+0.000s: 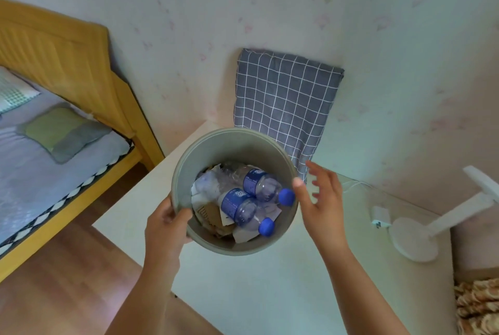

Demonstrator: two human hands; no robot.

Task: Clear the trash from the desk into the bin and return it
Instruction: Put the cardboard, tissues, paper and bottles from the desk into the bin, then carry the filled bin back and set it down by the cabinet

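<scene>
A round grey bin point(229, 145) is held above the white desk point(270, 288). My left hand point(167, 224) grips its near-left rim, thumb inside. Inside the bin lie two clear plastic bottles point(259, 186) with blue labels and blue caps, on top of crumpled paper point(208, 186) and bits of cardboard point(212, 213). My right hand point(321, 199) hovers just right of the rim, fingers spread, its thumb close to the rim by one blue cap; nothing is in it.
A grey checked cushion point(286, 102) leans on the wall behind the bin. A white desk lamp point(415, 237) and a white charger point(380, 216) with its cable sit at the desk's right. A yellow wooden bed point(67, 70) stands to the left over wood flooring.
</scene>
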